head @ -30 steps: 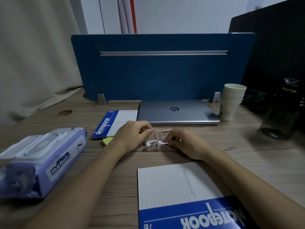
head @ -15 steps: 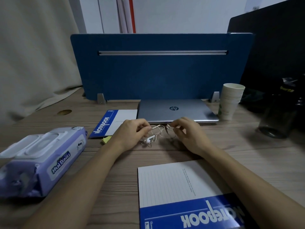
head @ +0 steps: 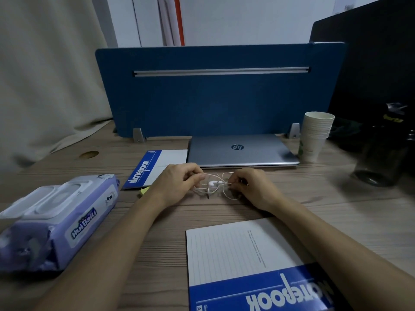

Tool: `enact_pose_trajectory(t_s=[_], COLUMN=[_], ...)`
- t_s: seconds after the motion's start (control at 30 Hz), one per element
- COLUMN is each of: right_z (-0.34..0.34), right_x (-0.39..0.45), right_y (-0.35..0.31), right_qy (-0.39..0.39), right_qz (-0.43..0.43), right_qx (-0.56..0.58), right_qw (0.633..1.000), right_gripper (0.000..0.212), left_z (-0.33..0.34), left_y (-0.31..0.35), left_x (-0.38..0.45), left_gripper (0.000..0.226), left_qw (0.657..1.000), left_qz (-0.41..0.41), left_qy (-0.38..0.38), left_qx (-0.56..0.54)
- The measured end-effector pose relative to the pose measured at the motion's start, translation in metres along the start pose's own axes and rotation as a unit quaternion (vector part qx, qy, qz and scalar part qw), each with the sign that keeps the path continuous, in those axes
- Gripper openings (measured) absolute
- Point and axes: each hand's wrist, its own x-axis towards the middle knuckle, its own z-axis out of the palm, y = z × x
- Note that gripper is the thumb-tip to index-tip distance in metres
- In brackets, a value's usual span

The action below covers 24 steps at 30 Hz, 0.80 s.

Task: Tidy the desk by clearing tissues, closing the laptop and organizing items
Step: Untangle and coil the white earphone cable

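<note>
Earphones [head: 213, 184], light and limp, tangle-prone, hang just over the desk [head: 314, 198] before the shut laptop [head: 242, 151], cord pinched in my left hand [head: 177, 184] and right hand [head: 253, 187]; I'd take the cord loops, not the buds.

The laptop [head: 241, 150] is showing a silver lid with a dark round logo. Behind it, the divider [head: 215, 90] is deep blue with one grey strip. Left of the laptop, a notebook [head: 155, 168] is showing a blue band and a white part. In front of the laptop, white earphones [head: 213, 184] are lying on the brown wood-grain desk [head: 336, 209]. Far left of the laptop, the wipes pack [head: 56, 223] is pale purple with a white lid. Right of the laptop, the cups [head: 314, 135] are white.
</note>
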Motion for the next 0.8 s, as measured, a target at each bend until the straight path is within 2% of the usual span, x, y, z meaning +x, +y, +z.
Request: enact_pose_trajectory(t_s=[0.27,0.43,0.6,0.67,0.8], right_z=[-0.013,-0.012,-0.014,-0.013,-0.01], right_x=[-0.002,-0.002,-0.006,-0.008,-0.009], right_y=[0.008,0.005,0.001,-0.002,-0.007], right_qy=[0.063,0.085,0.057,0.054,0.038], right_qz=[0.065,0.122,0.063,0.028,-0.002], right_qx=[0.063,0.094,0.095,0.094,0.075], right_qw=[0.994,0.984,0.992,0.994,0.996], right_gripper=[0.017,0.019,0.017,0.02,0.01], left_z=[-0.008,-0.008,-0.005,-0.002,0.007], left_y=[-0.007,-0.006,-0.005,-0.004,0.0], left_x=[-0.003,-0.003,0.0,0.001,0.003], left_gripper=[0.011,0.01,0.011,0.023,0.044], left_qw=[0.998,0.999,1.0,0.999,0.997], left_qz=[-0.035,-0.019,0.022,0.031,0.002], left_qy=[0.04,0.039,0.005,-0.016,-0.075], left_qx=[0.015,0.029,0.003,0.009,0.033])
